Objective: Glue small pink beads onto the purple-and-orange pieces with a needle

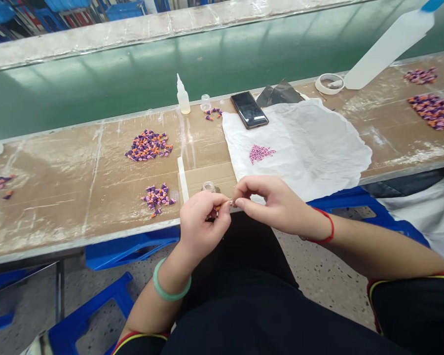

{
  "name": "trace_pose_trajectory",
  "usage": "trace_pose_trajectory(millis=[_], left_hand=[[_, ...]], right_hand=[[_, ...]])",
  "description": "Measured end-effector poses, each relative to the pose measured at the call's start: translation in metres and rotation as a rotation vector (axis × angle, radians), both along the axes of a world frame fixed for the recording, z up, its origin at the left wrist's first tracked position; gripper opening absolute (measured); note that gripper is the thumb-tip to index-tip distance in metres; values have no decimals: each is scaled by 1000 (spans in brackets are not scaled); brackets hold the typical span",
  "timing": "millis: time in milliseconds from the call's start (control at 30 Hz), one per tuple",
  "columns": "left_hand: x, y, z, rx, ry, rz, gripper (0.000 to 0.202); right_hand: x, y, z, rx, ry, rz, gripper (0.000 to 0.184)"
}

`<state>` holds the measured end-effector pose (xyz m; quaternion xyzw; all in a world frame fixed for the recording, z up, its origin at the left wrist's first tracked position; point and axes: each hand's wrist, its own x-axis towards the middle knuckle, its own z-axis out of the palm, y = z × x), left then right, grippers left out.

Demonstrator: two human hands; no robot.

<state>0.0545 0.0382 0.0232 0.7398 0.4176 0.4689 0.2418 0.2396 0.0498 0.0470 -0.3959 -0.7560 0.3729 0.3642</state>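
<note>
My left hand (pixel 205 217) is closed, pinching a tiny piece at its thumb and forefinger tips, with small orange and purple pieces (pixel 215 211) partly showing inside the curled fingers. Its fingertips meet those of my right hand (pixel 270 204), which is closed in a pinch too; what it grips is too small to name. Just behind the left hand stands a small clear glass jar (pixel 208 186) on a cardboard piece (pixel 218 176). A white flat stick (pixel 183 180) lies left of the jar. Tiny pink pieces (pixel 261 154) are heaped on a white cloth (pixel 311 143) beyond the right hand.
Purple and orange pieces lie in a large pile (pixel 148 146) and a smaller pile (pixel 158 198) to the left. Along the back are a dropper bottle (pixel 183 96), a phone (pixel 249 109), a tape roll (pixel 329 84) and a large white bottle (pixel 388 49). Blue stools (pixel 92 315) stand below the table.
</note>
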Motion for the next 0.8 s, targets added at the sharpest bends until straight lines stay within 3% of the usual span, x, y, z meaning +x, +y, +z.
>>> trace_pose_trajectory(millis=[133,300,533,800], left_hand=[[-1,0,-3,160,77,21,17],[-3,2,-3,156,84,-4,17],[-22,-8,-12,-248,-223,55,11],[-44,-11,-41,-611,-342,50,10]], right_hand=[[-6,-1,2,-188,77,-15,10],[-11,-2,-4,-176,107,-25,8],[-13,11,-2,-35,19,98,10],[-22,76,-13,301,-602,322,17]])
